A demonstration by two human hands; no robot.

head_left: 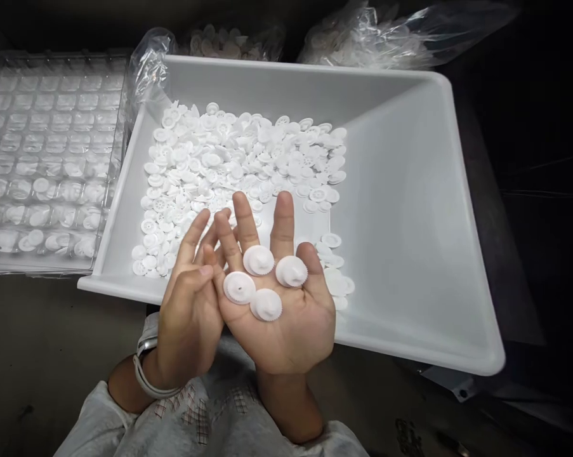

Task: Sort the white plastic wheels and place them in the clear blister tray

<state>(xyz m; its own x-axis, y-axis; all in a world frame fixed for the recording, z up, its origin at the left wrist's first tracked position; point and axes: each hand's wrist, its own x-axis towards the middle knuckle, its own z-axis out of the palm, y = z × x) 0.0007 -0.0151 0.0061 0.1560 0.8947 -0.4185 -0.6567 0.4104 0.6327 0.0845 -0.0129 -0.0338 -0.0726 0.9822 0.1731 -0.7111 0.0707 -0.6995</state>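
Observation:
My right hand [290,333] is palm up over the front edge of a large grey-white bin [400,190], its fingers spread. Several white plastic gears [266,304] with fine toothed rims and raised centres rest loose on its palm and finger bases. Beside it, my left hand [191,317] is raised with fingers stretched out and partly overlapped by the right hand. Its thumb lies against the right little finger, and no gear shows in it. Behind both hands, a heap of similar white gears [248,152] covers the left part of the bin floor.
Left of the bin stands a clear plastic tray [52,136] with rows of pockets; its nearer rows hold white parts. Behind the bin lie clear bags of white parts [362,41] and a smaller heap of parts [219,43]. A metal bracket [450,381] is low at right.

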